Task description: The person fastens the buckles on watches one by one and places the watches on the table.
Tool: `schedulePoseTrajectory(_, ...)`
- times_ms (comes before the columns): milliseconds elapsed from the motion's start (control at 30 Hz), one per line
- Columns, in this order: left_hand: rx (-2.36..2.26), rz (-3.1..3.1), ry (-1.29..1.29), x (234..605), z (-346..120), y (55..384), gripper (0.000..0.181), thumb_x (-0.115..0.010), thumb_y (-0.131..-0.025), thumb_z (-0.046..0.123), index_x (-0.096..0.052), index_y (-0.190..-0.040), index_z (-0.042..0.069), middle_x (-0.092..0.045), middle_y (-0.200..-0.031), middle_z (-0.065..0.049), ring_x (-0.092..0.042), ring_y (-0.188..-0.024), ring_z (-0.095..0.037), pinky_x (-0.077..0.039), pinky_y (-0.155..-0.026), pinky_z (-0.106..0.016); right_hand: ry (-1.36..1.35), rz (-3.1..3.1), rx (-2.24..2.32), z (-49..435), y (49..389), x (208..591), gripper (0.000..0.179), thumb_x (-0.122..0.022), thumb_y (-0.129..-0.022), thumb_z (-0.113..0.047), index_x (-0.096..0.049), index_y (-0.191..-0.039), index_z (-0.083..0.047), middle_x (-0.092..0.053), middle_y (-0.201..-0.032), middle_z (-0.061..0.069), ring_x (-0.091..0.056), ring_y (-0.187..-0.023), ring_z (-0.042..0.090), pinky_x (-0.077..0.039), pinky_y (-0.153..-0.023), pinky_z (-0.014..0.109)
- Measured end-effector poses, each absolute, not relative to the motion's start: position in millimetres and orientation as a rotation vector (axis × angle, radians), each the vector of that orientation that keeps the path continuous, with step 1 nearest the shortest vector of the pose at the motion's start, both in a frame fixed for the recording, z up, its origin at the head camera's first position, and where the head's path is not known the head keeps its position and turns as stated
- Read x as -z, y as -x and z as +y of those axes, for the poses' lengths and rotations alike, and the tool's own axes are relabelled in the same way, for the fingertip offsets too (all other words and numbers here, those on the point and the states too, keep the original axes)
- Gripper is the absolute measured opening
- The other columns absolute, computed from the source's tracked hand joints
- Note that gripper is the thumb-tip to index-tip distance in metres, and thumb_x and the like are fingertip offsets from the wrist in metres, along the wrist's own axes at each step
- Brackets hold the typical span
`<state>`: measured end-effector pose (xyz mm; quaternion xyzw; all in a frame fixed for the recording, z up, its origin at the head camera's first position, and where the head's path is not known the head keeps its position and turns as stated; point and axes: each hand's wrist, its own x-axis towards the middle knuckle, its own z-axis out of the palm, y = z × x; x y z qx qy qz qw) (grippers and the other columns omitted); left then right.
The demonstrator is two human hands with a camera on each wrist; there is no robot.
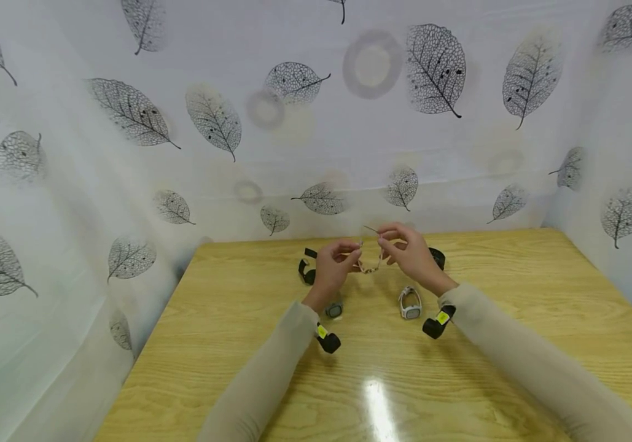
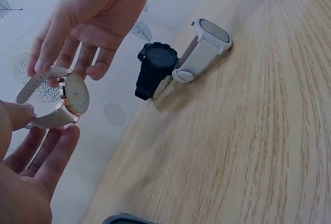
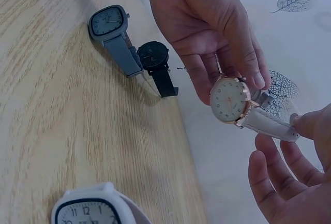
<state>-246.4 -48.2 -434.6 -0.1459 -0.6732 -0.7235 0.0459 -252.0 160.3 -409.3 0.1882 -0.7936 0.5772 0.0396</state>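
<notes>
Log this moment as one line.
left hand: pinches one strap half | right hand: pinches the other | gold-rimmed watch: held up, unbuckled | white-cased watch: on table

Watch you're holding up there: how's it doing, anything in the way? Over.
Left hand and right hand pinching its strap. Held watch off the table, strap unfastened. Other watches resting there, none touching it.

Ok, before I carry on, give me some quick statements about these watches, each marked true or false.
1. The rose-gold watch with a round white dial and pale strap is held up off the wooden table. True.
2. The left hand and right hand both hold it. True.
3. Its strap is buckled shut. False: the strap ends are apart.
4. The grey, squarish watch is near a black, round-cased watch. True.
5. That black watch's dial is white. False: it is dark.
</notes>
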Motion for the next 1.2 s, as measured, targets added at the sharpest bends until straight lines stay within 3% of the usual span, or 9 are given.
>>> schedulePoseTrajectory(167, 2.239, -2.081, 0.400, 435, -50, 245, 0.019, -0.068, -0.099, 0.002, -0.065, -0.113, -0.010, -0.065, -0.106, -0.033, -0.067, -0.085, -0.048, -0.064, -0.072, -0.047, -0.564, -2.438, -1.806, 161, 250, 412, 0.039, -0.061, -0.106, -0.026, -0.055, -0.142, -0.014, -0.066, -0.113, 0.017, -0.070, -0.082, 0.040, -0.059, -0.075, 0.060)
schedulePoseTrajectory(367, 2.303, -2.122, 0.349, 438, -54, 246, 0.031, -0.071, -0.099, 0.009, -0.062, -0.125, -0.003, -0.072, -0.098, -0.017, -0.066, -0.088, -0.055, -0.062, -0.076, -0.057, -0.553, -2.457, -1.856, 160, 248, 415, 0.039, -0.060, -0.106, -0.027, -0.059, -0.142, -0.010, -0.064, -0.108, 0.017, -0.068, -0.083, 0.046, -0.061, -0.075, 0.057)
schedulePoseTrajectory(467, 2.309, -2.161, 0.346, 441, -56, 248, 0.035, -0.073, -0.098, 0.015, -0.065, -0.130, 0.002, -0.074, -0.100, -0.015, -0.068, -0.087, -0.050, -0.062, -0.076, -0.054, -0.543, -2.481, -1.847, 161, 247, 417, 0.039, -0.060, -0.107, -0.027, -0.061, -0.141, -0.009, -0.065, -0.107, 0.016, -0.069, -0.080, 0.038, -0.061, -0.076, 0.055)
schedulePoseTrajectory(567, 2.327, -2.206, 0.330, 444, -59, 250, 0.035, -0.075, -0.097, 0.020, -0.070, -0.129, 0.006, -0.073, -0.107, -0.021, -0.070, -0.088, -0.042, -0.064, -0.075, -0.047, -0.536, -2.504, -1.840, 161, 245, 418, 0.040, -0.059, -0.107, -0.028, -0.061, -0.141, -0.008, -0.065, -0.107, 0.016, -0.070, -0.079, 0.031, -0.061, -0.078, 0.057)
schedulePoseTrajectory(733, 2.367, -2.277, 0.293, 442, -63, 250, 0.035, -0.077, -0.096, 0.023, -0.073, -0.123, 0.000, -0.067, -0.119, -0.032, -0.070, -0.093, -0.035, -0.064, -0.077, -0.040, -0.550, -2.527, -1.819, 163, 243, 419, 0.042, -0.059, -0.107, -0.030, -0.060, -0.142, -0.007, -0.064, -0.111, 0.016, -0.070, -0.081, 0.031, -0.061, -0.079, 0.055)
schedulePoseTrajectory(933, 2.429, -2.260, 0.228, 440, -67, 250, 0.037, -0.077, -0.096, 0.024, -0.072, -0.121, -0.002, -0.066, -0.122, -0.031, -0.071, -0.091, -0.027, -0.063, -0.083, -0.043, -0.555, -2.541, -1.795, 166, 241, 420, 0.041, -0.060, -0.106, -0.032, -0.063, -0.139, -0.008, -0.064, -0.111, 0.017, -0.070, -0.083, 0.035, -0.061, -0.080, 0.054)
schedulePoseTrajectory(1200, 2.549, -2.124, 0.261, 436, -70, 250, 0.038, -0.075, -0.097, 0.024, -0.069, -0.125, -0.001, -0.071, -0.108, -0.009, -0.066, -0.108, -0.045, -0.061, -0.088, -0.049, -0.511, -2.548, -1.813, 168, 238, 421, 0.030, -0.064, -0.104, -0.027, -0.069, -0.128, -0.009, -0.068, -0.111, 0.015, -0.070, -0.091, 0.034, -0.060, -0.083, 0.056)
